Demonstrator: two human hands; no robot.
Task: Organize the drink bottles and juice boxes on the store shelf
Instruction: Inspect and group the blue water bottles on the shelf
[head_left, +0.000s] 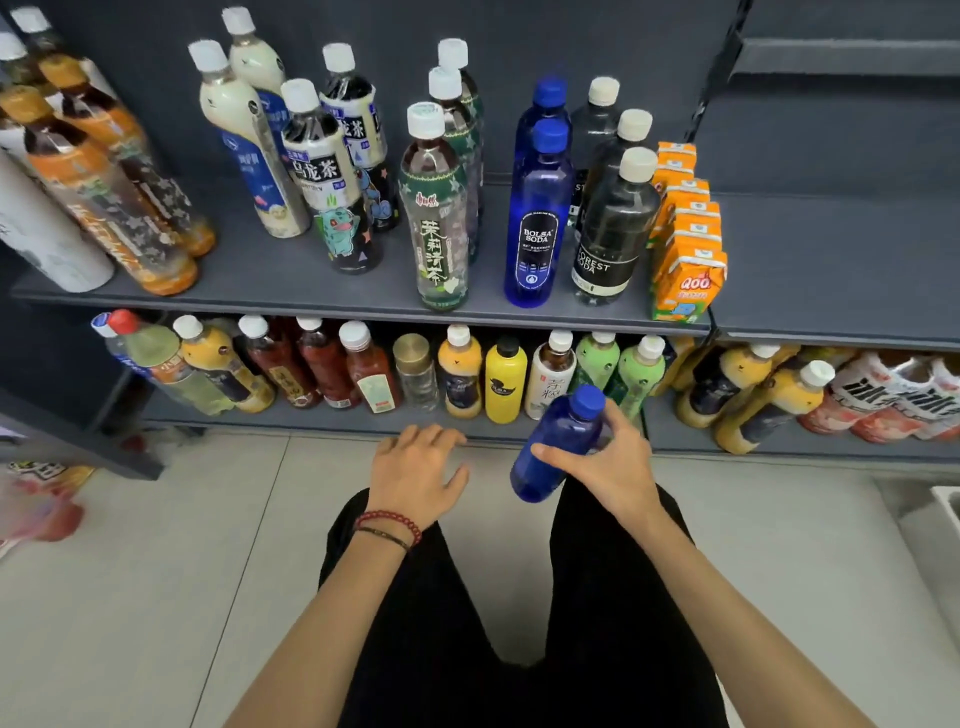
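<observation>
**One blue bottle in hand, upper shelf mostly lined up**

The right hand (608, 462) holds a blue bottle (563, 426) low in front of the lower shelf (311, 421), above the person's lap. Its thumb and fingers curl round the bottle's middle, and the blue cap tips up and away toward the shelves. The left hand (415, 470) hovers near it, fingers loosely spread and holding nothing.

The upper shelf (291, 280) looks largely sorted. Bottles stand upright in front-to-back rows by kind. From the left there are orange tea bottles (104, 197), white tea bottles (249, 135), dark tea bottles (322, 171) and green tea bottles (439, 218). Next come two blue soda bottles (537, 223) and three black soda bottles (610, 234). A row of orange juice boxes (685, 260) touching one another closes the right end.

The held bottle matches the two blue ones in colour and cap, so it most likely belongs in their row. The front one stands close to the shelf edge, and I cannot tell whether there is room behind them.

What seems left is placing this bottle. The lower shelf may also need work: its bottles are packed side by side, and yellow, red, green and clear ones form less tidy groups.
</observation>
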